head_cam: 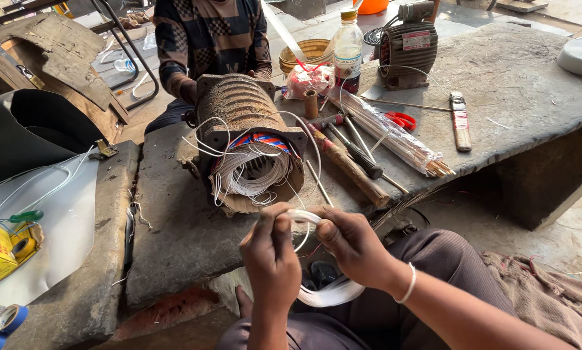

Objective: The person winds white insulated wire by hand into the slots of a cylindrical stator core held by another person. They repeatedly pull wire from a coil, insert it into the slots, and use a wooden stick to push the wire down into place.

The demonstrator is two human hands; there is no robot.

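left hand (pixel 271 249) + right hand (pixel 350 243); pinching white sleeving (pixel 302 216); motor stator (pixel 249 142) near

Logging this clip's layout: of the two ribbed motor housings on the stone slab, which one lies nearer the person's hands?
The rusty motor housing with loose white wires spilling from its open end, just beyond both hands. The other motor housing stands far back beside the bottle.

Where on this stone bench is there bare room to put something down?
Bare stone lies right of the flat wooden-handled file, toward the white tape roll. Another patch lies left of the rusty ribbed motor housing. It is crowded between the housing and the clear-wrapped stick bundle.
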